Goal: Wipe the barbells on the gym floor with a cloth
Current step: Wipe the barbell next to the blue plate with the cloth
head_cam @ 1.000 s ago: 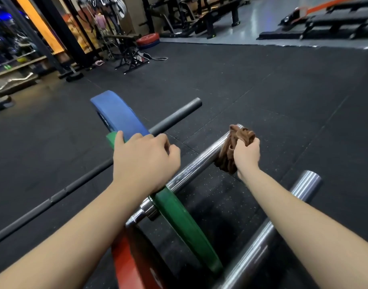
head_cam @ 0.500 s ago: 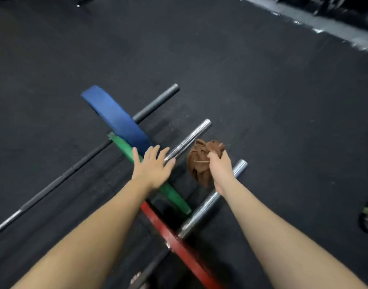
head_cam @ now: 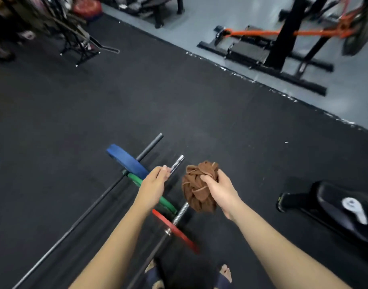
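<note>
head view, looking down on a black rubber floor (head_cam: pixel 137 101): three barbells (head_cam: pixel 91 207) lie side by side just below centre, each running from 7 o'clock up toward 1 o'clock. the first is a black bar (head_cam: pixel 149 150) with a blue plate (head_cam: pixel 126 160). the second, at its 4 o'clock, carries a green plate (head_cam: pixel 164 202) and ends in a chrome sleeve (head_cam: pixel 177 163). the third, nearest the person, carries a red plate (head_cam: pixel 179 234) — three plates in all, one per bar. one brown cloth (head_cam: pixel 196 192) is bunched in the right hand (head_cam: pixel 218 189), whose fingers are clenched round it; it hangs in the air over the third bar, touching none of the three. the left hand (head_cam: pixel 154 181), at the cloth's 9 o'clock, is loosely curled and grasps nothing — its fingertips merely overlap the chrome sleeve in view. two sandalled feet (head_cam: pixel 225 272) show at 6 o'clock, and one black padded bench (head_cam: pixel 335 207) sits at 4 o'clock.
</note>
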Demonstrator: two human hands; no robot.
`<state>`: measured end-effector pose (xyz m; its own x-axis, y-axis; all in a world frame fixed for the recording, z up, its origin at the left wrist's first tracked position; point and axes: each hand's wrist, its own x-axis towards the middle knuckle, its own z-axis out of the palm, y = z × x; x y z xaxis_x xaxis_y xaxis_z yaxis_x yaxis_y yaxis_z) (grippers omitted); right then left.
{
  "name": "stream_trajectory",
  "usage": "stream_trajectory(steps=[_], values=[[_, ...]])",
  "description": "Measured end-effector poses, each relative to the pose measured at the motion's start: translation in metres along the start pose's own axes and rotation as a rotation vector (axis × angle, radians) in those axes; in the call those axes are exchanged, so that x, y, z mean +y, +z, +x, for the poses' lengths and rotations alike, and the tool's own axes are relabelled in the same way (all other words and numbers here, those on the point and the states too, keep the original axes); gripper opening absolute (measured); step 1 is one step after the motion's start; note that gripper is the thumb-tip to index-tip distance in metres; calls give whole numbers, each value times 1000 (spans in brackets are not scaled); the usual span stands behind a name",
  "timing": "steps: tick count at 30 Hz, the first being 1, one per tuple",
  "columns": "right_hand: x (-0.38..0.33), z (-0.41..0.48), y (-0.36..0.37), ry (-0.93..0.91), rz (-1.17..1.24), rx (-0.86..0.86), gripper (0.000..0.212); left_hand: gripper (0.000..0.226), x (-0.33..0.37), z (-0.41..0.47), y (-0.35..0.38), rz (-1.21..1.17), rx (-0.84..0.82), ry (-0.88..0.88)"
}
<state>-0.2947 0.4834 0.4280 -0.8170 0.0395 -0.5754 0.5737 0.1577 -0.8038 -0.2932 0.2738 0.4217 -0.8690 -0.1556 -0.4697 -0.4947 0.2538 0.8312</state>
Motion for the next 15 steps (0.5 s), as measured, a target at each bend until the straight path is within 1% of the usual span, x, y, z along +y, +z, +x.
stream_trajectory(steps=[2, 4, 6, 8, 10, 12, 14, 15], values=[[-15, -25, -10, -45, 33, 3, 26, 30, 21, -13, 5, -47, 51, 64], [-14, -43, -20, -57, 64, -18, 22, 29, 27, -22, 15, -100, 80, 73], [-3, -55, -34, -33, 93, -29, 22, 30, 25, -29, 36, -102, 46, 38], [8, -64, -49, -33, 119, -67, 27, 33, 22, -37, 62, -123, 27, 20], [13, -66, -69, -1, 168, -116, 39, 34, 18, -40, 85, -138, 26, -3], [13, -63, -90, 30, 221, -159, 58, 36, 17, -41, 103, -160, 41, -17], [8, -53, -108, 51, 352, -225, 77, 39, 20, -40, 116, -186, 46, -38], [1, -48, -115, 73, 439, -242, 83, 40, 22, -39, 120, -191, 50, -53]])
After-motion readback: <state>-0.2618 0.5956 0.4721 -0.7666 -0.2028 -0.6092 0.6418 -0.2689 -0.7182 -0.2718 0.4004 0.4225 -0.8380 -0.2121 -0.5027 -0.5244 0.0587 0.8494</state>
